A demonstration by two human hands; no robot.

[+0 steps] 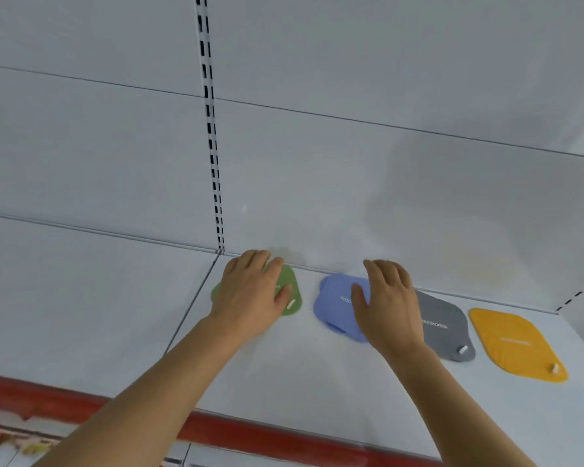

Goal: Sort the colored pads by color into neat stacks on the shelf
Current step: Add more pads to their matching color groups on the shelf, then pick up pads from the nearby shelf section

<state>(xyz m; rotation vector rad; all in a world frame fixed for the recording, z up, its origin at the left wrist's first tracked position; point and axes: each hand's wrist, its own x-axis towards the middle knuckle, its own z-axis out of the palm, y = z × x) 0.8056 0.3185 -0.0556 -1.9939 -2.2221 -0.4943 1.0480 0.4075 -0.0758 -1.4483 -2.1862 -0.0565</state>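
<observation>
Green pad [292, 291] under flat left hand [250, 291], blue pad [334, 305] under right hand [388, 305], fingers relaxed

Left hand [250, 291] covers most of the green pad [292, 291]; can't tell how many pads lie under it. Right hand [388, 305] hides the blue pad's [334, 305] right side and the gray pad's [447, 328] left edge. Pad lettering too small to read. Both forearms cut off at bottom edge. Bottom-left corner blurred.
</observation>
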